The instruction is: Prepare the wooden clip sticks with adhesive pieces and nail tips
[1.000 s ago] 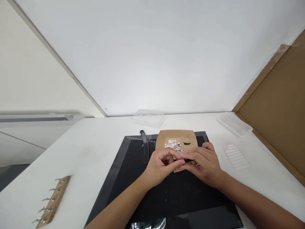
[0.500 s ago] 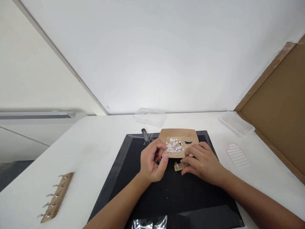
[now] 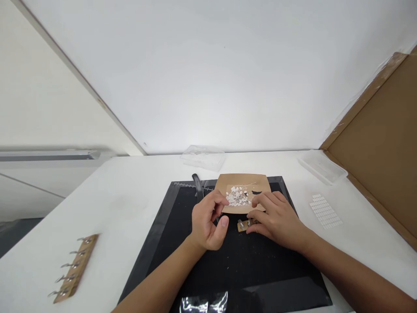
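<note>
My left hand (image 3: 210, 221) hovers at the left edge of a shallow brown cardboard tray (image 3: 228, 178), its thumb held apart from its bent fingers and nothing visible between them. A heap of small white pieces (image 3: 238, 198) lies in the tray, close to those fingertips. Just below the tray, my right hand (image 3: 275, 219) grips a small wooden strip (image 3: 242, 226) with metal clips on it between thumb and fingers. Its right end is hidden by the hand. Both hands are over a black mat (image 3: 247, 261).
A longer wooden strip with several metal clips (image 3: 76, 269) lies on the white table at left. Behind the mat are a clear plastic lid (image 3: 203, 157) and a black handle (image 3: 197, 187). White tabs (image 3: 325, 211) and a clear tray (image 3: 322, 167) are at right, beside a cardboard wall (image 3: 378, 130).
The view has shifted slightly. My left thumb has moved a little farther from the fingers, while my right hand stays on the small wooden strip.
</note>
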Demonstrator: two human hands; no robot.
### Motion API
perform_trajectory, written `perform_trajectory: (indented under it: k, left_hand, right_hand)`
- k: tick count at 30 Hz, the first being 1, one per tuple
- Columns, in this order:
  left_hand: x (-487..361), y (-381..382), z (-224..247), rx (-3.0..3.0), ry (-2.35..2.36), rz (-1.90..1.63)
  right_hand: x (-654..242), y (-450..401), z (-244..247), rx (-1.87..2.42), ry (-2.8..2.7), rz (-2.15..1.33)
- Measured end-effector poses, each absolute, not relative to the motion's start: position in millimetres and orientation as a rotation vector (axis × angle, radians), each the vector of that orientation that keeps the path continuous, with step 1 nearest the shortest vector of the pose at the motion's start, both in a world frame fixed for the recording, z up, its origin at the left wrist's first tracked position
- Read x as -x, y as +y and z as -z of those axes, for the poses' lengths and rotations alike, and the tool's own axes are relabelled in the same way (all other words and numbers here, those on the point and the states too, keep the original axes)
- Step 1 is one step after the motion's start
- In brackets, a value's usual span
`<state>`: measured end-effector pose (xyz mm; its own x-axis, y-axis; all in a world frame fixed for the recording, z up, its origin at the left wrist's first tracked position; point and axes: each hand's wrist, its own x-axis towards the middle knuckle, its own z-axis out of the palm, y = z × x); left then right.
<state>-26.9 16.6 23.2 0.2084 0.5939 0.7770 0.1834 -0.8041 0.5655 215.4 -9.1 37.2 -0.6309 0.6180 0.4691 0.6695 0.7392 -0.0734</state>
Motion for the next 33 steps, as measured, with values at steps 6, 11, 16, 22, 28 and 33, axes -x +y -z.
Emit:
perform_trajectory:
  k: [6, 11, 16, 22, 28, 33]
  left_hand:
    - [26, 15, -29, -2.217, 0.753, -1.605]
    - [26, 14, -31, -2.241, 0.75, -1.591]
    - [26, 15, -31, -2.256, 0.734, -1.587]
    - [25, 13, -33, -2.271, 0.769, -1.573]
    - [25, 13, -35, -2.296, 0.735, -1.571]
    - [27, 15, -32, -2.291, 0.745, -1.594]
  right_hand:
    - [-215, -10, -40, 0.976, -2.456, 0.164]
    - [-215, -10, -39, 0.971, -2.461, 0.152]
    - [-214, -9, -36, 0.971, -2.459, 0.144]
    - [-213, -9, -35, 0.993, -2.477, 0.139]
    - [-215, -8, -38, 0.969, -2.483, 0.144]
    - [-217, -7, -43, 0.885, -2.431, 0.064]
